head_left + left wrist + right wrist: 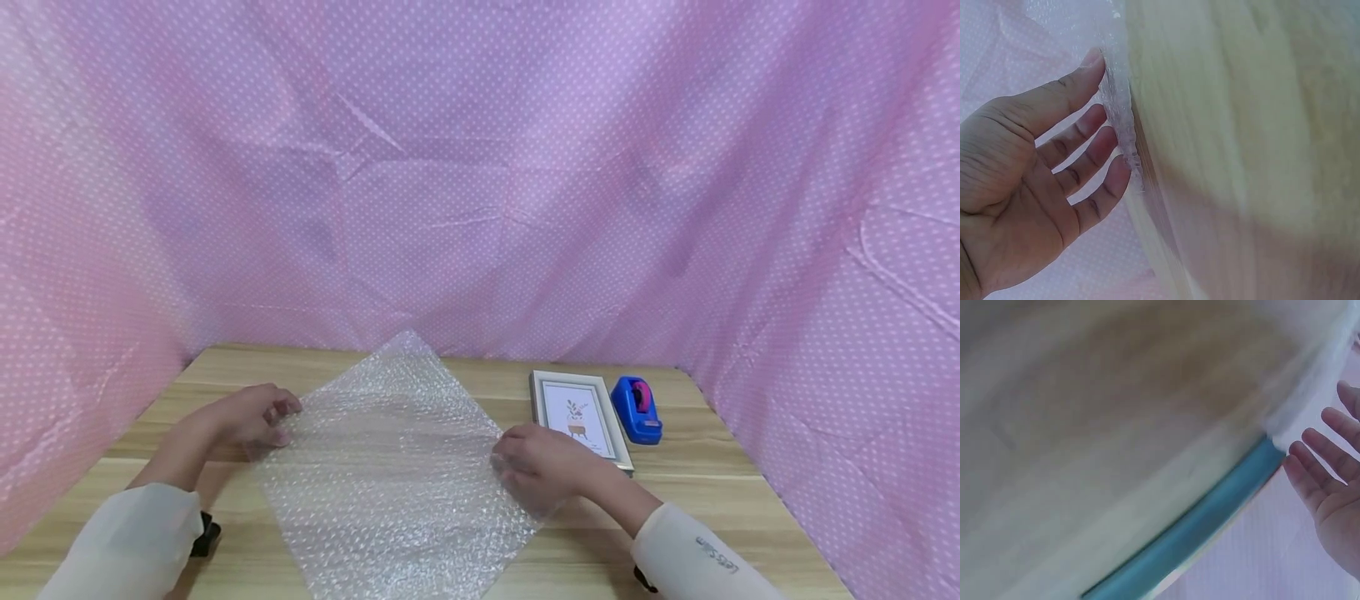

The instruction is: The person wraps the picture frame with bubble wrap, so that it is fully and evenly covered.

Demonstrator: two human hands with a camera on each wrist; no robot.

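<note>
1. Currently, a clear sheet of bubble wrap (390, 442) spreads over the middle of the counter (720, 492), one corner pointing to the far side and its near part running out of the head view.
2. The left hand (251, 415) is at the sheet's left edge, its fingers slightly bent and parted, the thumb held away from them; the left wrist view shows the fingertips at the plastic's edge.
3. The right hand (546, 460) is at the right edge, palm and spread fingers plain in the right wrist view, the fingertips beside the plastic; some of them show blurred through it in the head view.
4. Whether the sheet's middle rests on the wood, I cannot tell.
5. Face up on the far right lies a pale picture frame (573, 412) showing a potted plant; the right hand overlaps its near end in view.
6. Just right of that frame is a blue tape dispenser (637, 417) with a pink roll (642, 395).
7. Pink, white-dotted cloth (487, 233) hangs behind and at both sides.
</note>
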